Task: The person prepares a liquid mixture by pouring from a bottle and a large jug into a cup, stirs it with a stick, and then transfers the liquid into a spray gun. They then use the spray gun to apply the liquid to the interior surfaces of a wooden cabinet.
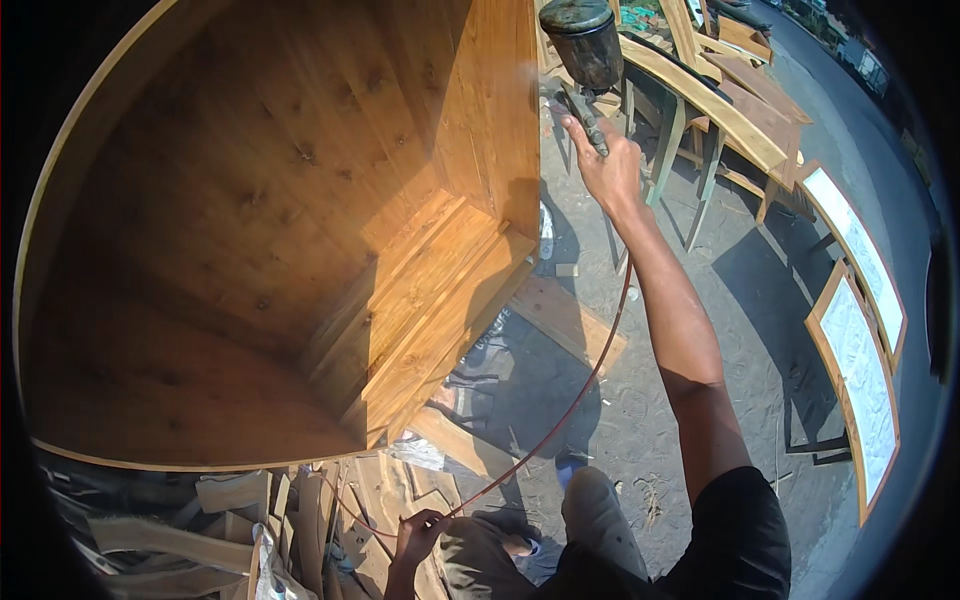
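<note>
My right hand (612, 172) is raised at the upper middle, its fingers wrapped round the handle of a spray gun (588, 50) with a dark, paint-stained cup on top. The gun is close to the right edge of a large open wooden cabinet (260, 190), and a faint haze hangs between them. Stepped wooden boards (430, 300) sit inside the cabinet, partly sunlit. A thin reddish hose (541, 446) hangs down from the gun side and curves to my left hand (420, 533), low in the middle. That hand's fingers are closed on the hose.
Scrap wood (190, 545) lies in a heap at the lower left. Loose planks (570, 318) rest on the ground beside the cabinet. A curved wooden piece (710, 95) lies across trestles at the upper right. White-faced framed panels (860, 385) stand at the far right, near a road.
</note>
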A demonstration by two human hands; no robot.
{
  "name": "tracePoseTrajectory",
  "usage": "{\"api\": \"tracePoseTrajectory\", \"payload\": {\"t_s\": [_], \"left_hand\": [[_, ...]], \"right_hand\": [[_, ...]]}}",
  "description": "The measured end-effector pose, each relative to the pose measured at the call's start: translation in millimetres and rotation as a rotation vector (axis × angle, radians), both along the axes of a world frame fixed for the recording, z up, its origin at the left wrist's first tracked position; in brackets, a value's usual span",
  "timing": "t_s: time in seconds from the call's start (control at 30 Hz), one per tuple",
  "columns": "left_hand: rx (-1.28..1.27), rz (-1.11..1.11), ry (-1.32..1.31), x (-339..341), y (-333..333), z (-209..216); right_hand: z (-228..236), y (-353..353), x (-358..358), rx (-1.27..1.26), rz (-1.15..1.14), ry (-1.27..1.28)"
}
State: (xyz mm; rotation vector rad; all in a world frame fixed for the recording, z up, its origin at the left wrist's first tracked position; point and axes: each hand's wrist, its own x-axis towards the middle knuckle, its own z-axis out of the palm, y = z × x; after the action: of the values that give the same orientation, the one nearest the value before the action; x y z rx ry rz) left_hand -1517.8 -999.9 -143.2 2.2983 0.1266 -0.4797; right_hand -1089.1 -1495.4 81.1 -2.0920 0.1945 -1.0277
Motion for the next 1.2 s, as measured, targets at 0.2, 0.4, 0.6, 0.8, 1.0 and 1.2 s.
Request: {"api": "tracePoseTrajectory", "payload": {"t_s": [0.2, 0.4, 0.6, 0.8, 1.0, 1.2], "left_hand": [[-0.106, 0.070, 0.039, 3.5, -42.1, 88.1], [-0.127, 0.098, 0.047, -8.2, -47.2, 119.4], [-0.018, 0.054, 0.174, -30.2, -14.1, 124.9], [-0.341, 0.088, 0.382, -42.3, 63.2, 98.9], [-0.334, -0.099, 0.102, -16.8, 97.8, 112.8], [-0.568, -0.085, 0.142, 23.4, 83.1, 162.3]], "right_hand": [[138.3, 2.5, 34.8, -0.069, 0.007, -0.170], [128.0, 20.4, 54.4, -0.005, -0.024, 0.084], [50.9, 52.9, 35.6, 0.070, 0.038, 0.298], [67.3, 79.8, 15.6, 0.055, -0.106, 0.365], [200.0, 85.9, -0.6, 0.075, -0.148, 0.096], [313.7, 76.1, -24.5, -0.030, -0.230, -0.175]]}}
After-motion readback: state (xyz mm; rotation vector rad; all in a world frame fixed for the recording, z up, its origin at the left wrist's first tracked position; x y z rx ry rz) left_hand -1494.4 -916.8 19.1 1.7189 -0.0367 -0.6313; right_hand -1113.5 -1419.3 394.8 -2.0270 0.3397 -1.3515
